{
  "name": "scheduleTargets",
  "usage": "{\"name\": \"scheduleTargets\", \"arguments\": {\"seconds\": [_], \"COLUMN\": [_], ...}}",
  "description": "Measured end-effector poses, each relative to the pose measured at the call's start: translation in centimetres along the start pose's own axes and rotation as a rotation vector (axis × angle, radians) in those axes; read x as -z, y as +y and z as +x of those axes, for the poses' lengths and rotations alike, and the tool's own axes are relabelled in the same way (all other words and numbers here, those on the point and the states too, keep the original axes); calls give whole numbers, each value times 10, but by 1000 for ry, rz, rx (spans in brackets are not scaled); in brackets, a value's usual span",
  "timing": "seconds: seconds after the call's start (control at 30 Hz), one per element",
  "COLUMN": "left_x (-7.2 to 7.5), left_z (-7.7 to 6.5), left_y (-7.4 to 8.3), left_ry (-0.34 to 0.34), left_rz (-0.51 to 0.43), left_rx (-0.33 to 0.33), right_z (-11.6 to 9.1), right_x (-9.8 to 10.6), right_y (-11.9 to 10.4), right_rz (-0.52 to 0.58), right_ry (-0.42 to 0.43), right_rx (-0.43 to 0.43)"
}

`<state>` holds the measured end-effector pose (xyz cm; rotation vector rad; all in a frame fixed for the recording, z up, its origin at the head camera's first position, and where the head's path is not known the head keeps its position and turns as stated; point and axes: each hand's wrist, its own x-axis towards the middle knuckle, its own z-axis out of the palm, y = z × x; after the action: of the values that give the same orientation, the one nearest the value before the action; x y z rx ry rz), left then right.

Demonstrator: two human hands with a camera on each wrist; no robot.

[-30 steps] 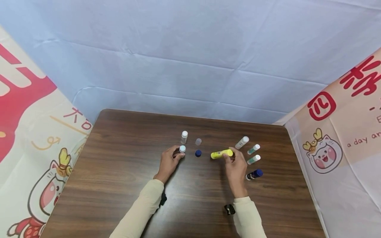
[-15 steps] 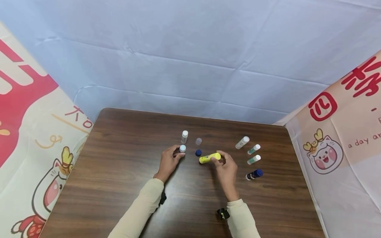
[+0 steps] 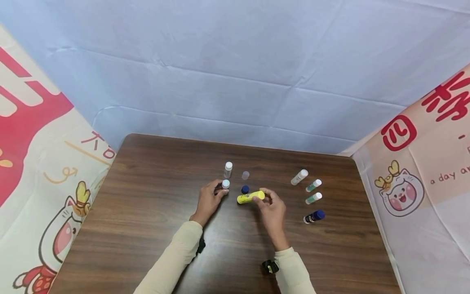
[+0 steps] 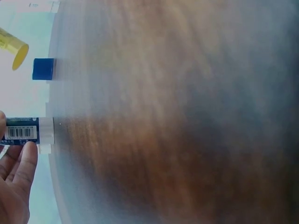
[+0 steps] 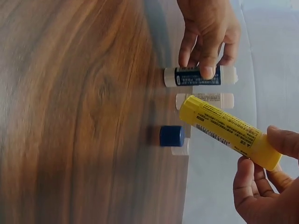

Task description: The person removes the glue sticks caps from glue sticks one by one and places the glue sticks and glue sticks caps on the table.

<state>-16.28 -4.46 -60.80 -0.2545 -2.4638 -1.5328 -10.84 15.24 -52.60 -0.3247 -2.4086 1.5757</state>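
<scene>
My left hand (image 3: 208, 202) holds an upright uncapped glue stick (image 5: 198, 76) with a dark blue label, its white end standing at the table; the white glue shows at its top. My right hand (image 3: 273, 212) pinches a yellow glue stick (image 5: 224, 126) round its cap end, tilted and lifted over the table, its other end pointing left toward the left hand. A blue cap (image 5: 172, 136) stands on the table between the hands. Beyond it sits a translucent cap (image 3: 245, 175). Behind the left hand, a white glue stick (image 3: 228, 168) stands upright.
On the right of the wooden table (image 3: 154, 171) stand a white glue stick (image 3: 299, 177), two small green-labelled glue sticks (image 3: 313, 185) and a dark blue one (image 3: 314, 217). A pale cloth (image 3: 220, 81) hangs behind the table's far edge, with printed cloths at both sides.
My right hand has carried the yellow glue stick leftward, from near the row on the right to just in front of the blue cap. The left hand stays in place with its glue stick.
</scene>
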Motion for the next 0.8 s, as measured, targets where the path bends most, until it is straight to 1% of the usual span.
{"name": "scheduleTargets", "arguments": {"seconds": [0.07,0.2,0.53,0.7,0.8], "left_x": [0,0,0,2,4], "left_z": [0,1,1,2,1], "left_y": [0,2,2,3,4], "left_ry": [-2,-7,-29,-24,-9], "left_rz": [1,4,12,-34,-69], "left_rx": [3,16,43,55,48], "right_z": [-1,-3,-7,-9,-11], "right_x": [-2,-7,-13,-15,-15], "right_y": [0,2,4,3,-1], "right_rz": [31,54,63,100,123], "right_ry": [-13,-29,-33,-39,-49], "right_rx": [-4,2,2,-2,-9]}}
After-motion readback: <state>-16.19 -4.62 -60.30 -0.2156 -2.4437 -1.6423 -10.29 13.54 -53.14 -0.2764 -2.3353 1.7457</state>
